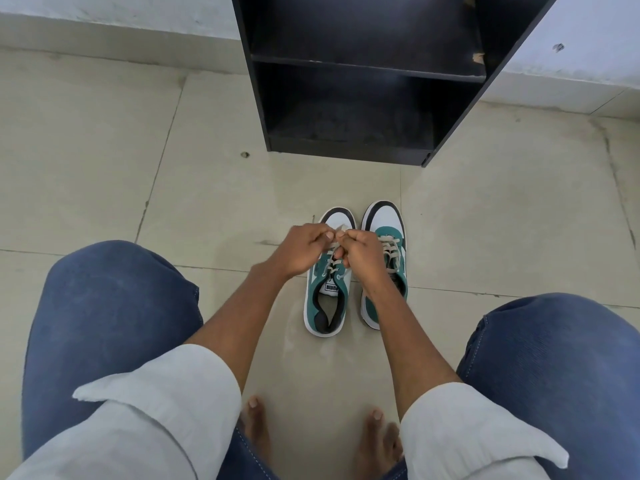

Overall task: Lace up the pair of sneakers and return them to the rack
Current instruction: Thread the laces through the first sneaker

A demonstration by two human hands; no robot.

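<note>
Your two sneakers sit side by side on the tiled floor [485, 237], toes pointing away from you toward the rack. The left sneaker [327, 299] is the one you are working on: its cream lace [333, 263] crosses the teal upper and runs up into your fingers. Your left hand [304, 249] and your right hand [362, 256] meet knuckle to knuckle just above its toe end, each with fingers curled in and pinching a strand of that lace. The right sneaker [384, 220], just beside the first, shows cream lacing across its tongue; your right wrist crosses over its middle, so whether it is tied cannot be told. Beyond both, farther from you, stands the black rack [363, 157], its two visible shelves bare and dusty, backed against a pale wall. Nearer you, your knees in blue trousers flank the shoes left and right, white sleeves are rolled at your forearms, and your bare toes rest on the floor
</note>
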